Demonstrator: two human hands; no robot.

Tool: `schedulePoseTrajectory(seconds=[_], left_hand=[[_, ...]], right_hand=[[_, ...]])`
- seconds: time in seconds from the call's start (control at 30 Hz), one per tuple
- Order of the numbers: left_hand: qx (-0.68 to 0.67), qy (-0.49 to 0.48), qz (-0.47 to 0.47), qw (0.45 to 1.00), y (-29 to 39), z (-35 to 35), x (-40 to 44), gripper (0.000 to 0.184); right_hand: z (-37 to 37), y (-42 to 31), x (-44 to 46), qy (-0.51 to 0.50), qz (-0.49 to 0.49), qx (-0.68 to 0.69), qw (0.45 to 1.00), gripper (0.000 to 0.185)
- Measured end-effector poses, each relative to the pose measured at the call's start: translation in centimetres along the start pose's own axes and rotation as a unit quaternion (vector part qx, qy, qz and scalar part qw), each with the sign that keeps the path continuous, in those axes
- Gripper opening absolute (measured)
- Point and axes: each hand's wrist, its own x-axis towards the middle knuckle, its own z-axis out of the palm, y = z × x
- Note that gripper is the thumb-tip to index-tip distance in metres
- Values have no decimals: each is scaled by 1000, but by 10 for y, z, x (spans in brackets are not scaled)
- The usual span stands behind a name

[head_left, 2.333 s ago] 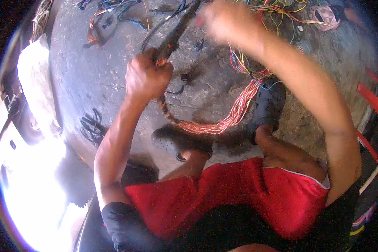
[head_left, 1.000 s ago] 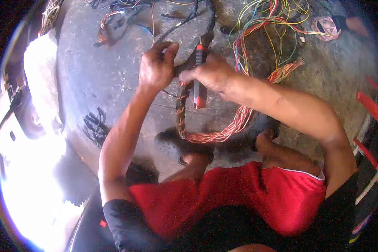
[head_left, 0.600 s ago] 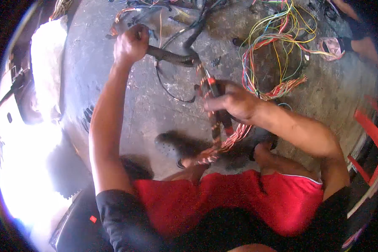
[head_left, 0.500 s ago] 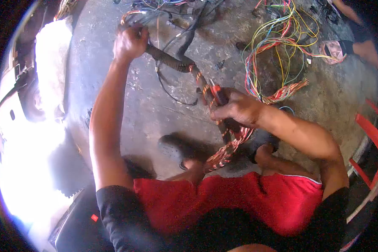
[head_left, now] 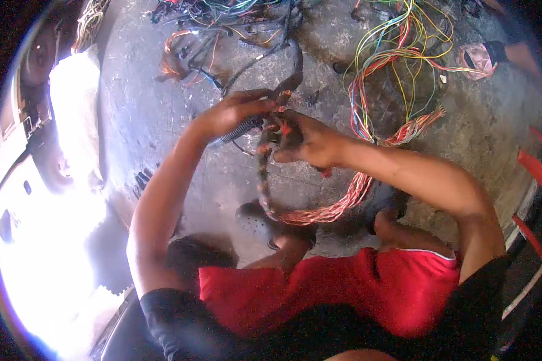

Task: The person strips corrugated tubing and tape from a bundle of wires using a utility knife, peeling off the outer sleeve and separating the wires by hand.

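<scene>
A wire harness (head_left: 262,174), wrapped in dark tape, curves down from my hands and fans out into a bundle of red and white wires (head_left: 325,212) near my feet. My left hand (head_left: 238,114) is closed around the harness at a branch, where a ribbed black conduit (head_left: 238,131) comes out beneath the palm. Touching the same branch from the other side, my right hand (head_left: 316,141) grips a red-and-black hand tool (head_left: 286,128). Its working end is hidden among the wires, so its exact kind cannot be made out.
Loose coloured wires (head_left: 397,54) lie on the concrete floor to the right, near another person's foot (head_left: 479,60). A tangle of dark cables (head_left: 241,15) spreads at the far side. Copper-coloured wire ends (head_left: 171,60) sit to the left. Red strips (head_left: 531,167) edge the right.
My left hand has come down and right from the far end of the conduit to the branch beside my right hand. The harness now bends in a wider loop; my right hand shifted slightly left.
</scene>
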Motion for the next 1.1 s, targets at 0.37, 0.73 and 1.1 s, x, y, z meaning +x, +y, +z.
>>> schedulePoseTrajectory(seconds=[0.37,0.73,1.1], left_hand=[[-370,-37,-199,907,14,12,34,50],[-9,43,-51,998,50,4,-16,16],[153,215,-106,959,91,58,-47,21]], right_hand=[[-64,39,-18,184,167,-103,963,30],[-92,2,-29,155,-16,-422,893,40],[-49,-96,-35,41,-74,-589,804,31]])
